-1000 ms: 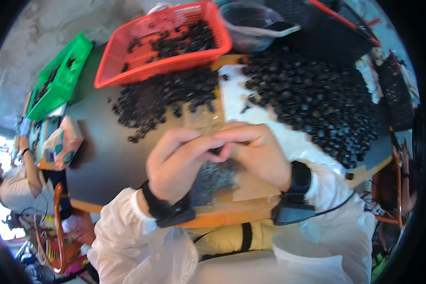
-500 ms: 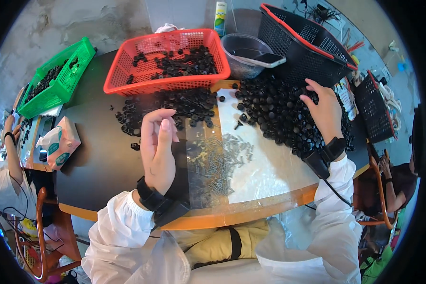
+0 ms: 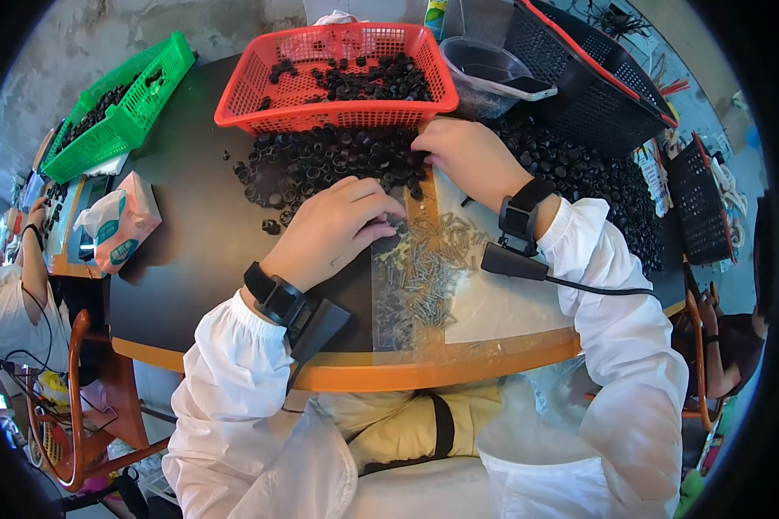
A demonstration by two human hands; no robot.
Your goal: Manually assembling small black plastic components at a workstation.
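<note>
My left hand [image 3: 333, 232] is above the left edge of a heap of small metal screws [image 3: 428, 272], palm down. Its thumb and forefinger are drawn together at the screws; whatever is between them is hidden. Further back, my right hand [image 3: 478, 163] reaches leftward to the pile of hollow black knobs [image 3: 329, 164] in front of the red basket. Its fingertips are curled in at the pile's right end, and I cannot make out what they hold. Behind my right wrist spreads a larger pile of round black caps [image 3: 571, 173].
The red basket [image 3: 337, 114] holds more black pieces. Right of it stand a clear tub [image 3: 485, 65] with a phone on top and a black crate [image 3: 597, 112]. At left are a tissue pack [image 3: 134, 221] and a green basket [image 3: 121, 130]. Other people sit at both sides.
My right hand has moved left from the black caps to the knobs by the red basket. My left hand has turned palm down and moved right to the screws. The view has shifted slightly.
</note>
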